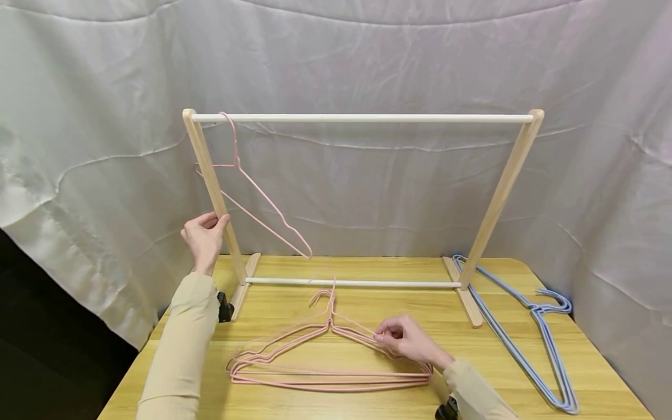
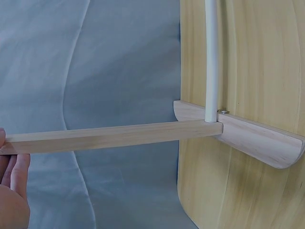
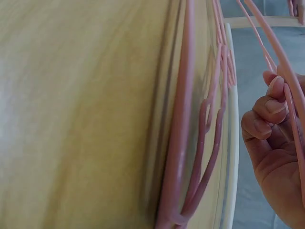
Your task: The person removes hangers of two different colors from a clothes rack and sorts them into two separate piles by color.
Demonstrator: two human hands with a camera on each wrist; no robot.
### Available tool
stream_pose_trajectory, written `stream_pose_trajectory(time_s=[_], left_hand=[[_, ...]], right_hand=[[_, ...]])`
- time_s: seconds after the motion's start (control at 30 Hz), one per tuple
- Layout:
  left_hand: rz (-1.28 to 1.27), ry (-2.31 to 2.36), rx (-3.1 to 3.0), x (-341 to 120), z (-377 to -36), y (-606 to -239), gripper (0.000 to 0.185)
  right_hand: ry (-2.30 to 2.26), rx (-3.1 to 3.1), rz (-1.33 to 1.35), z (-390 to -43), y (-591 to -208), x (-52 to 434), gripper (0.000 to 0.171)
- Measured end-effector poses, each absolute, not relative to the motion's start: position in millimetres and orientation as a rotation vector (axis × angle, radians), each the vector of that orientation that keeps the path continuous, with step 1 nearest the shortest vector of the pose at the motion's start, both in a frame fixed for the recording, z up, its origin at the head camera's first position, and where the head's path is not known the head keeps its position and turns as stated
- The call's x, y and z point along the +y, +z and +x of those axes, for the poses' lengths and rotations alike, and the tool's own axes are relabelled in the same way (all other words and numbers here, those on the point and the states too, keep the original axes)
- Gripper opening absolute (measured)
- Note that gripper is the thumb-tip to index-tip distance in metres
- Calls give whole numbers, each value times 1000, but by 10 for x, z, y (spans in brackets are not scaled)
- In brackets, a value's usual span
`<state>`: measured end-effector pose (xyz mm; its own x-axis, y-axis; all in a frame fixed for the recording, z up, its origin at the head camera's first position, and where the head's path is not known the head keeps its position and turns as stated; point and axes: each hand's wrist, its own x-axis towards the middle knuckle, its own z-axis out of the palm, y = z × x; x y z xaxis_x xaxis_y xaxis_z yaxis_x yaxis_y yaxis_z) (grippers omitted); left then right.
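Note:
My left hand grips the left wooden post of a small clothes rack, thumb and fingers on either side; the left wrist view shows the post running into the fingers. Over a stack of pink hangers on the table, my right hand pinches the sloping arm of one pink hanger. In the right wrist view that hanger stands apart from those lying below it. Another pink hanger hangs from the rack's white top rail, near its left end.
Several blue hangers lie stacked on the right side of the wooden table, partly behind the right post. A white lower rail joins the rack's feet. Grey curtain hangs behind and at both sides.

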<state>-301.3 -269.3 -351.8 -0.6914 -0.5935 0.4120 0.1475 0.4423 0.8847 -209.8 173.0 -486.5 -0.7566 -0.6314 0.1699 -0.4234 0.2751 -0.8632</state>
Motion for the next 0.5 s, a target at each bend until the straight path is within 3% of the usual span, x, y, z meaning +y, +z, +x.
stream_pose_trajectory(time_s=[0.5], left_hand=[[372,-1310,-1969,-2690,-3010,-3518,29]], right_hand=[[-1390,2411,-965,-2093,-4949,1750,13]])
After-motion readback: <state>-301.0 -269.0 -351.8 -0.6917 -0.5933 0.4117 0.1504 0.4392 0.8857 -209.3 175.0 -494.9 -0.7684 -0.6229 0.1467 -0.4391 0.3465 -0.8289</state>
